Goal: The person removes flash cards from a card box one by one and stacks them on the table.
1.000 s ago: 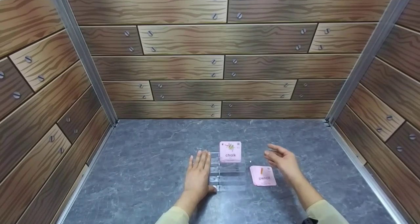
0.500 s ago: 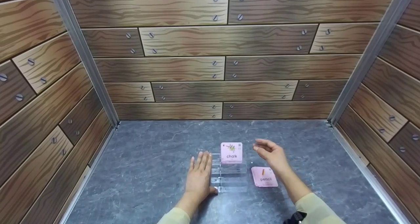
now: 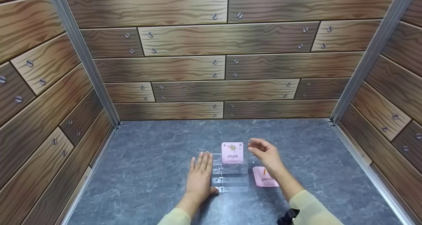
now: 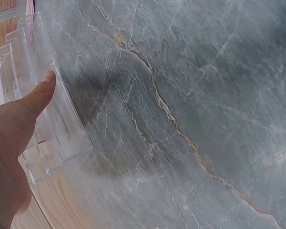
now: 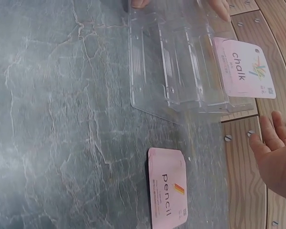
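A clear plastic tiered card stand [image 3: 232,182] sits on the table. In its rearmost tier stands a pink flashcard reading "chalk" [image 3: 232,152], upright and facing me. My left hand [image 3: 199,177] lies along the stand's left side with straight fingers, its thumb [image 4: 40,93] touching the front. To the right of the chalk card, my right hand [image 3: 267,155] hovers with loosely bent fingers and nothing in them; the right wrist view shows a gap between its fingers and the card. A small stack of pink cards, "pencil" [image 5: 168,188] on top, lies right of the stand, partly hidden by my right wrist in the head view.
The grey marbled tabletop [image 3: 148,152] is enclosed by wood-patterned walls [image 3: 184,67] at the back and both sides. Metal corner posts [image 3: 359,60] stand where the walls meet. A black device [image 3: 288,215] sits at my right wrist.
My right hand has moved left, closer to the chalk card, and its wrist now covers part of the pencil stack. The left hand, the stand and the cards keep their places.
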`<action>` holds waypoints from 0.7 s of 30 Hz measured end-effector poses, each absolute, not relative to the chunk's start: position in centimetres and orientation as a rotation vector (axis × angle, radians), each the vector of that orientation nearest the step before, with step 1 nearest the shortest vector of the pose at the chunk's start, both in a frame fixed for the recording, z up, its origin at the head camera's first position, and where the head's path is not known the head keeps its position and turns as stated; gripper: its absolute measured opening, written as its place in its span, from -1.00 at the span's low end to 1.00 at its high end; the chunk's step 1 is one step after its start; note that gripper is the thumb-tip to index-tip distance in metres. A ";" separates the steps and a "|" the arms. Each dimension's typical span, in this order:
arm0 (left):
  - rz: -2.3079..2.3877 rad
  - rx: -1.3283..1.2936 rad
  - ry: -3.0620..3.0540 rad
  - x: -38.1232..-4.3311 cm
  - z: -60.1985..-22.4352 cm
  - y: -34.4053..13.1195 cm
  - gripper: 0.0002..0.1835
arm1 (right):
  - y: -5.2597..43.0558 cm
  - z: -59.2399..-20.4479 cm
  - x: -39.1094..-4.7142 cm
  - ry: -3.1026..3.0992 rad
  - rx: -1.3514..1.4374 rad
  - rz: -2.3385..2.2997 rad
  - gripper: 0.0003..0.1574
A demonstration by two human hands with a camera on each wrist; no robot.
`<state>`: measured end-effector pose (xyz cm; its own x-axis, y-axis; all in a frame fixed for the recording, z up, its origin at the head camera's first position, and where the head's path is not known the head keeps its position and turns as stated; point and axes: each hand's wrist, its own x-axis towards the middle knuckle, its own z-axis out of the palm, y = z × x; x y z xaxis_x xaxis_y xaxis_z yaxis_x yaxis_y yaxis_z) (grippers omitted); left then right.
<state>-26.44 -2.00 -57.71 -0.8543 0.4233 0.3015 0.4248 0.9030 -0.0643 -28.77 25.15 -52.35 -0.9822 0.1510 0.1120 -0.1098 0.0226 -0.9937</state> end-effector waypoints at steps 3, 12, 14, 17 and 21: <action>-0.012 -0.630 -2.756 -26.5 -57.8 -2.0 0.50 | 24.8 -52.5 -28.9 -2.101 -0.042 2.078 -0.58; -0.005 -0.635 -2.753 -26.5 -57.7 -2.1 0.50 | 23.9 -52.6 -29.5 -2.097 -0.021 2.104 -0.58; -0.009 -0.634 -2.764 -26.5 -57.7 -2.1 0.50 | 23.8 -52.6 -29.7 -2.094 -0.013 2.109 -0.58; -0.021 -0.632 -2.779 -26.5 -57.6 -2.0 0.51 | 23.6 -52.8 -29.8 -2.106 -0.017 2.091 -0.59; -0.043 -0.634 -2.771 -26.5 -57.7 -2.0 0.51 | 23.4 -53.1 -30.1 -2.139 -0.041 2.063 -0.61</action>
<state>-26.55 -2.00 -57.68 -0.8584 0.4206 0.2937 0.4296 0.9023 -0.0366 -30.12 23.41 -53.07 -0.9853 0.1367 0.1025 -0.0974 0.0433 -0.9943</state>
